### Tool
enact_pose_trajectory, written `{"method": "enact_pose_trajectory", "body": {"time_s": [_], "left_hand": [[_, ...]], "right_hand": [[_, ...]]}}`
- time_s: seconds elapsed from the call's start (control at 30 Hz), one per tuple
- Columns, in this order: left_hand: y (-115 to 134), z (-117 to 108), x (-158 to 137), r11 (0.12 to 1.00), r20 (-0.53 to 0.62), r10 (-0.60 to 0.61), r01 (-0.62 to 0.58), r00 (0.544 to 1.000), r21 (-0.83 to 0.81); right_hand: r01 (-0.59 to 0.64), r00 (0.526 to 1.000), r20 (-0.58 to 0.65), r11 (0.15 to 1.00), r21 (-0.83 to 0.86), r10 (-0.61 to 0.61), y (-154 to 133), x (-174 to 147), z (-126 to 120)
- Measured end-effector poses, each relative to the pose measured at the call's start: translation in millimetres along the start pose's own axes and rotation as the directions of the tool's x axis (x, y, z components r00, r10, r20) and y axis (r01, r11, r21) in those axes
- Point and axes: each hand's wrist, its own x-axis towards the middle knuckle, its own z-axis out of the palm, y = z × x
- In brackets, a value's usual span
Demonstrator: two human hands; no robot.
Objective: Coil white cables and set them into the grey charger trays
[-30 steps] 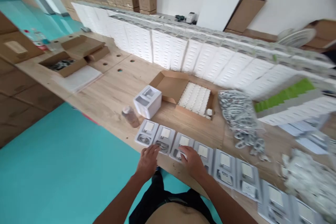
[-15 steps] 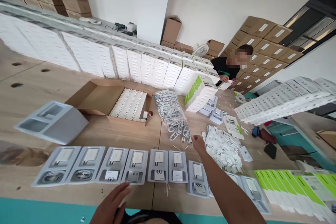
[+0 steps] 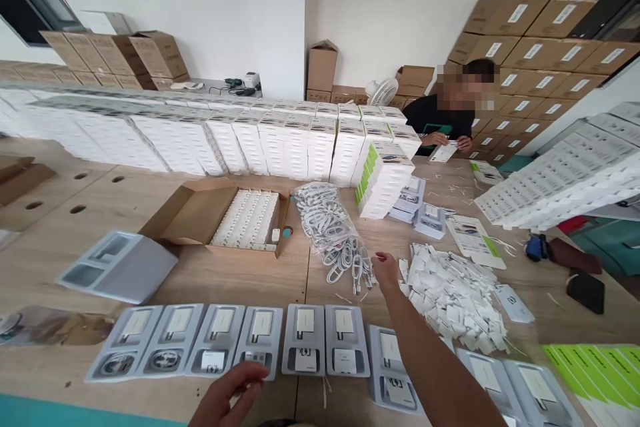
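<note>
Head view: right hand (image 3: 386,269) at frame centre, fingers loosely open, nothing gripped, tips at the edge of the bagged white cables (image 3: 333,233) on the bench (image 3: 240,277). Left hand (image 3: 227,397) bottom centre, open, fingertips resting on a grey tray (image 3: 259,341) in the tray row. White tag pile (image 3: 453,297) just right of the right hand. Open carton (image 3: 220,217) left of the cables.
</note>
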Motion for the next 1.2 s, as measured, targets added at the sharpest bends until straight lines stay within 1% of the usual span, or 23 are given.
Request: {"method": "enact_pose_trajectory", "body": {"time_s": [0.1, 0.2, 0.23, 0.27, 0.33, 0.4, 0.43, 0.5, 0.6, 0.7, 0.73, 0.8, 0.87, 0.9, 0.93, 0.97, 1.0, 1.03, 1.07, 1.1, 1.13, 1.17, 1.2], "left_hand": [[27, 10, 17, 0.999, 0.129, 0.005, -0.010, 0.992, 0.041], [56, 24, 28, 0.995, 0.206, 0.037, -0.054, 0.978, 0.079], [65, 26, 29, 0.996, 0.247, 0.045, -0.064, 0.968, 0.069], [72, 27, 29, 0.998, 0.299, 0.044, -0.057, 0.953, 0.033], [80, 24, 27, 0.995, 0.400, 0.040, 0.002, 0.916, -0.104], [81, 15, 24, 0.962, 0.447, 0.047, 0.080, 0.893, -0.260], [80, 11, 22, 0.942, 0.442, 0.049, 0.105, 0.896, -0.318], [75, 3, 19, 0.914, 0.411, 0.039, 0.134, 0.911, -0.383], [66, 3, 20, 0.886, 0.425, 0.027, 0.175, 0.905, -0.429], [58, 17, 28, 0.882, 0.479, 0.043, 0.192, 0.877, -0.430], [57, 23, 32, 0.890, 0.488, 0.036, 0.195, 0.872, -0.413], [56, 37, 43, 0.908, 0.469, 0.015, 0.184, 0.883, -0.375], [59, 50, 55, 0.921, 0.411, 0.027, 0.137, 0.911, -0.364], [61, 55, 60, 0.919, 0.377, 0.060, 0.097, 0.924, -0.382], [64, 60, 65, 0.911, 0.349, 0.108, 0.048, 0.931, -0.410], [67, 63, 68, 0.898, 0.321, 0.149, 0.008, 0.935, -0.440], [69, 64, 71, 0.883, 0.294, 0.166, -0.009, 0.941, -0.470], [70, 64, 73, 0.864, 0.263, 0.164, -0.010, 0.951, -0.503], [70, 62, 74, 0.848, 0.232, 0.145, 0.000, 0.962, -0.530], [68, 58, 75, 0.835, 0.192, 0.116, 0.009, 0.974, -0.550], [66, 53, 74, 0.824, 0.145, 0.086, 0.011, 0.986, -0.566], [63, 46, 73, 0.818, 0.103, 0.071, 0.001, 0.992, -0.575], [61, 39, 71, 0.822, 0.080, 0.075, -0.016, 0.994, -0.570]], "right_hand": [[0.027, 0.999, 0.026, 1.000, 0.006, -0.027, 4, -16, -6], [0.074, 0.995, 0.077, 0.996, -0.043, -0.071, -4, -26, 5], [0.081, 0.993, 0.089, 0.995, -0.059, -0.076, -9, -28, 10], [0.083, 0.992, 0.098, 0.994, -0.070, -0.076, -14, -28, 16], [0.076, 0.991, 0.114, 0.994, -0.075, -0.067, -24, -25, 24], [0.066, 0.990, 0.129, 0.996, -0.059, -0.058, -29, -20, 26], [0.062, 0.989, 0.134, 0.997, -0.043, -0.056, -30, -18, 25], [0.050, 0.990, 0.132, 0.999, 0.004, -0.050, -29, -15, 18], [0.018, 0.995, 0.095, 0.994, 0.108, -0.028, -24, -18, -4], [-0.034, 0.999, 0.021, 0.963, 0.268, 0.030, -20, -34, -35], [-0.050, 0.999, 0.008, 0.941, 0.336, 0.051, -19, -45, -44], [-0.072, 0.997, 0.013, 0.889, 0.452, 0.074, -22, -77, -55], [-0.117, 0.993, 0.081, 0.808, 0.577, 0.086, -32, -124, -51], [-0.165, 0.985, 0.147, 0.747, 0.644, 0.091, -40, -152, -44], [-0.258, 0.962, 0.252, 0.626, 0.736, 0.101, -50, -181, -35], [-0.363, 0.924, 0.375, 0.498, 0.788, 0.081, -60, -209, -27], [-0.454, 0.876, 0.481, 0.397, 0.798, 0.037, -71, -235, -19], [-0.509, 0.834, 0.552, 0.361, 0.782, -0.020, -81, -256, -13], [-0.520, 0.801, 0.594, 0.403, 0.753, -0.078, -89, -271, -9], [-0.474, 0.784, 0.606, 0.501, 0.724, -0.132, -96, -281, -9], [-0.376, 0.786, 0.592, 0.622, 0.687, -0.178, -100, -285, -11], [-0.250, 0.800, 0.561, 0.730, 0.636, -0.214, -103, -284, -15], [-0.133, 0.820, 0.519, 0.802, 0.582, -0.241, -105, -280, -20]]}}
